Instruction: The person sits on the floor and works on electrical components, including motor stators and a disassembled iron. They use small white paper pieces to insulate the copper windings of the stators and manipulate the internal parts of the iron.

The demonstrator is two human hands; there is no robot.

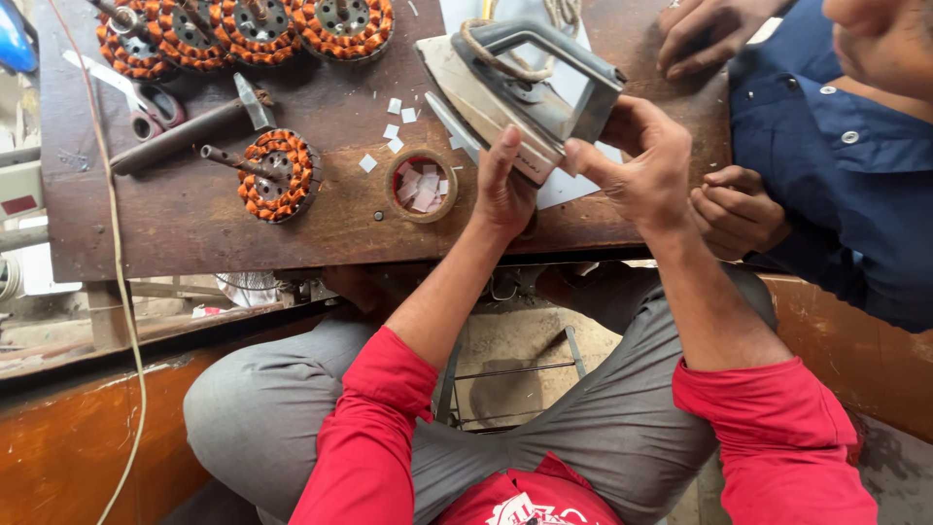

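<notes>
I see, at upper centre of the frame, my left hand (503, 190) and right hand (641, 165) both clasping an old grey metal clothes iron (520, 92) tilted on the brown wooden bench (185, 219) (likely to steady it), copper-wound stator (280, 175) left.

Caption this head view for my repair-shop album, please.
Both hands, left hand and right hand, hold an old clothes iron over a wooden workbench.
</notes>
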